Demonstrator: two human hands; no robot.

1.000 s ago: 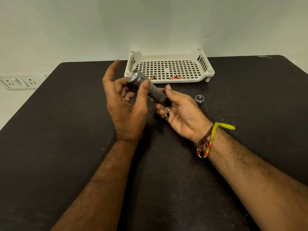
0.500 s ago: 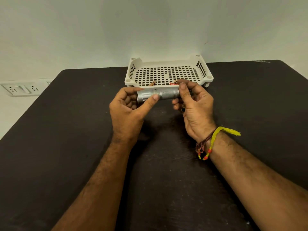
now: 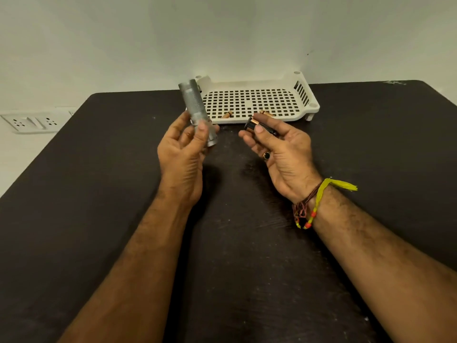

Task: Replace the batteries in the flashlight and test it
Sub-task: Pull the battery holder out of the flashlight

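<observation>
My left hand (image 3: 184,154) grips a grey metal flashlight body (image 3: 196,111), held nearly upright with its open end pointing up and away. My right hand (image 3: 282,149) holds a black battery holder (image 3: 259,127) with copper-topped batteries in it, pinched between thumb and fingers, a short gap to the right of the flashlight. Two loose copper-coloured batteries (image 3: 227,115) (image 3: 265,112) lie at the front edge of the white tray.
A white perforated plastic tray (image 3: 304,95) stands at the back of the dark table (image 3: 99,194), against the wall. A white wall socket strip (image 3: 34,122) is at the left. My right wrist wears thread bracelets.
Both hands held the flashlight level in front of the tray; now they have parted, the left tilting the body upright and the right holding the battery holder clear of it.
</observation>
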